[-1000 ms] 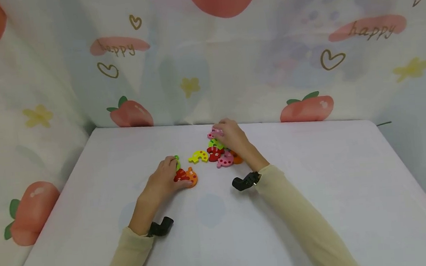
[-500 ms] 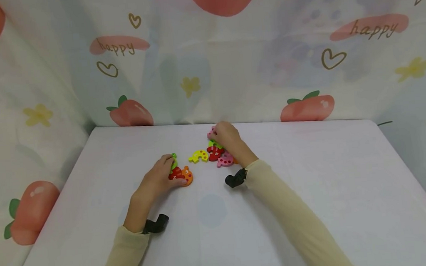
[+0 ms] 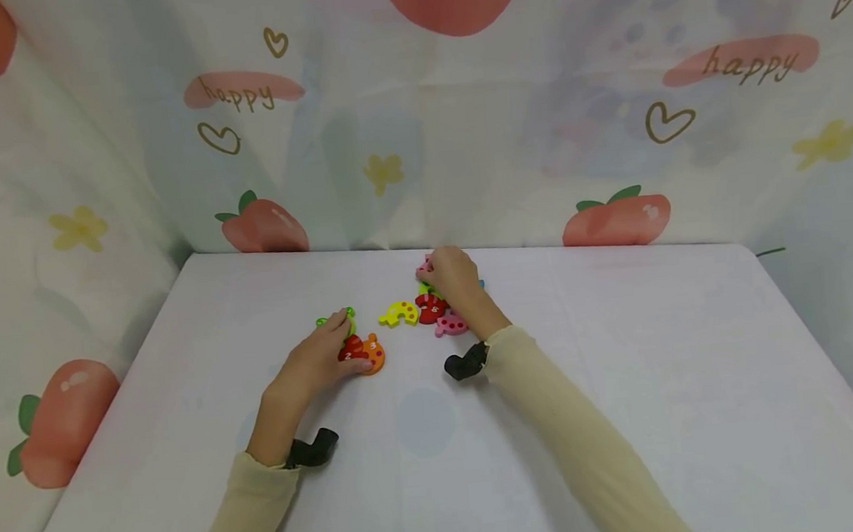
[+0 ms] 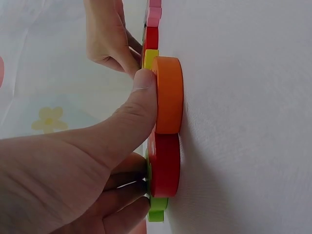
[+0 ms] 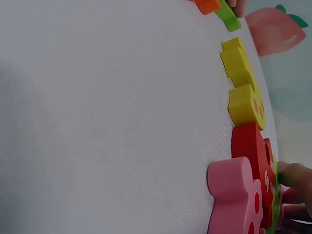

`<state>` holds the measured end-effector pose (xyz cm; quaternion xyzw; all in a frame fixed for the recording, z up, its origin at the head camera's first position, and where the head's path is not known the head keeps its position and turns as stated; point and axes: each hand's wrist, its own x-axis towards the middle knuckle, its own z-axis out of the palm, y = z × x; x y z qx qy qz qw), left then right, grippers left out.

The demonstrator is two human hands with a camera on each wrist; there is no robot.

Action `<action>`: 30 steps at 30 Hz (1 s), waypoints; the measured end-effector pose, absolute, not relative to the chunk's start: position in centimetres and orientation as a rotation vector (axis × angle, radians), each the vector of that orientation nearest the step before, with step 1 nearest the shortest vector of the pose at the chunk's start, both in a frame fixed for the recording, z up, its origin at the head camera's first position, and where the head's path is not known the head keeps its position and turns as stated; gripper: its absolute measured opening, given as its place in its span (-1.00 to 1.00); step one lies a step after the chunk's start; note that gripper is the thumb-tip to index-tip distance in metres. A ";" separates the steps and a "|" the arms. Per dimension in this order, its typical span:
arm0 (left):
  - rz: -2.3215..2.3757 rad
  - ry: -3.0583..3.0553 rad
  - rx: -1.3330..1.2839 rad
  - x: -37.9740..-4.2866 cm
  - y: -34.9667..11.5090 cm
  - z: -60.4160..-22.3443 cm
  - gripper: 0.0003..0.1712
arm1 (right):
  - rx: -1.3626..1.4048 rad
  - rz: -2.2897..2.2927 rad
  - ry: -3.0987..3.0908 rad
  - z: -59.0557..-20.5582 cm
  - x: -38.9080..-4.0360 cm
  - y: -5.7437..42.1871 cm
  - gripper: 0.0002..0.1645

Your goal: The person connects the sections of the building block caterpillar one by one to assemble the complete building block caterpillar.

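Observation:
In the head view, my left hand [image 3: 321, 359] lies over a small cluster of thick, numbered puzzle pieces. Its thumb touches the spotted orange piece [image 4: 169, 95], while its outstretched fingers reach over the red piece [image 4: 165, 165] marked 2 to the green piece [image 4: 157, 215]. My right hand [image 3: 456, 276] is at the far cluster, its curled fingers and thumb pinching a pink piece [image 3: 422, 268]. A light green piece [image 3: 423, 288] shows just below that thumb. Close by lie a red piece [image 3: 431, 309] and a pink spotted piece [image 5: 230, 195]; the hand hides part of this cluster.
A yellow spotted piece [image 3: 398, 313] lies between the two clusters. A bit of blue [image 3: 481, 283] peeks out right of the right hand. The white table [image 3: 631, 383] ends at a printed curtain [image 3: 478, 162] behind the pieces.
The left hand has slid slightly left, the orange, red and green pieces shifting with it. My right hand has lowered and curled more tightly at the far pink piece.

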<state>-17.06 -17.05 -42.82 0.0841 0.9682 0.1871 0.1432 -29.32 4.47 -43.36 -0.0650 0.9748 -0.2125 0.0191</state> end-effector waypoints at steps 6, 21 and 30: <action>0.532 2.786 0.243 -16.9 -17.2 -42.9 0.05 | -0.203 -0.654 3.050 -43.9 -29.4 4.6 -0.59; 0.530 2.774 0.240 -17.0 -17.3 -42.7 0.06 | -0.776 -1.067 3.011 -43.1 -25.1 6.2 -0.47; 0.531 2.755 0.293 -16.9 -17.2 -42.4 0.05 | -1.137 -1.117 2.891 -43.9 -20.5 6.4 -0.49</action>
